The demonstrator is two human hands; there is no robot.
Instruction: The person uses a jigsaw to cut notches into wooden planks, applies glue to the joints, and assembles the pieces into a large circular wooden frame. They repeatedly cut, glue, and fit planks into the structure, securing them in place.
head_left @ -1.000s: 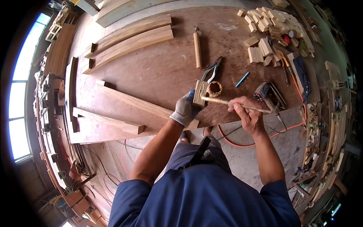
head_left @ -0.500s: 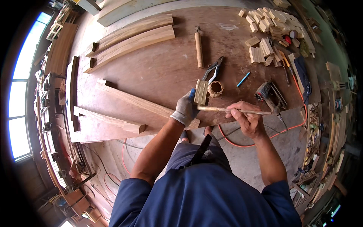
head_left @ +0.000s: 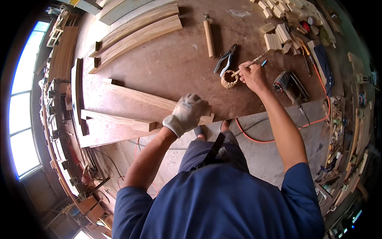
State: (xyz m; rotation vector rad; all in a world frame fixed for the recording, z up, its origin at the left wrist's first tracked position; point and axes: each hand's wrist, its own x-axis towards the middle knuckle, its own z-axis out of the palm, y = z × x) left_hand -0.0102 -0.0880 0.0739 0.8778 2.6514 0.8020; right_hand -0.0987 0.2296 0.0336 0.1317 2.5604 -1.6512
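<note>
The right hand (head_left: 252,76), bare, has its fingers closed on a thin wooden stick (head_left: 256,59), pinched partway along so that a length stands out past the grip toward 2 o'clock. The stick's long axis runs from 8 o'clock to 2 o'clock, and its lower end dips into the mouth of a small, rough-walled tan pot (head_left: 229,84). That pot sits on the worktop (head_left: 159,59) at about 8 o'clock from the right fingers and just beside them, so the right hand is clearly nearer to it; from the left hand (head_left: 189,109), which wears a pale glove, it lies well apart toward 2 o'clock. The left hand is turned back upward, its fingers curled under and hidden, so I cannot tell whether they grip anything. It is over the near end of a long wooden strip (head_left: 139,95) that reaches away toward 10 o'clock; whether they touch is unclear. From the pot, pliers (head_left: 230,55) lie near at 12 o'clock and a hammer (head_left: 209,38) farther off at 11. A blue pen (head_left: 264,63) lies just beside the right hand at 1 o'clock.
</note>
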